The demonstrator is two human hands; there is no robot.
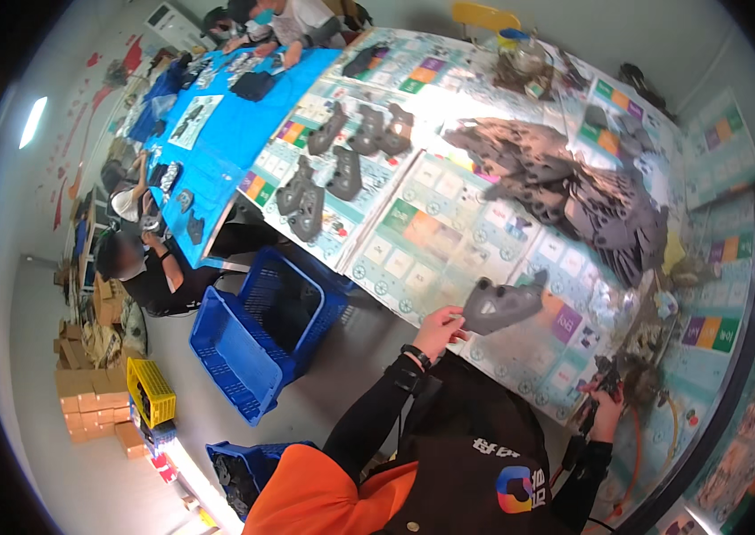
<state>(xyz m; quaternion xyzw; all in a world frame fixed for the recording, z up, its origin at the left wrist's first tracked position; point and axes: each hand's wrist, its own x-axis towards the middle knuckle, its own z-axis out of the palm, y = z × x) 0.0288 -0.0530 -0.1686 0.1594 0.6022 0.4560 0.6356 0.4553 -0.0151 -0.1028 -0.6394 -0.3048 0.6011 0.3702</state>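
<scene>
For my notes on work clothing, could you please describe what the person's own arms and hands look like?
The left hand and right hand look bare, without gloves. Long black sleeves cover both forearms, with a loose orange sleeve over the left upper arm. Black bands circle the left wrist; the right wrist's dark covering is hard to make out.

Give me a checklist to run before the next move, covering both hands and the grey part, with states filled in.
1. Left hand gripping the grey part: ok, fingers at its left end.
2. Right hand holding the dark tool: ok.
3. Tool apart from the part: ok, it is off to the right.
4. Part separate from the large pile of grey pieces: ok, tabletop shows between.
5. Part resting flat: cannot tell.
6. Orange hose connected to the tool: cannot tell.
</scene>
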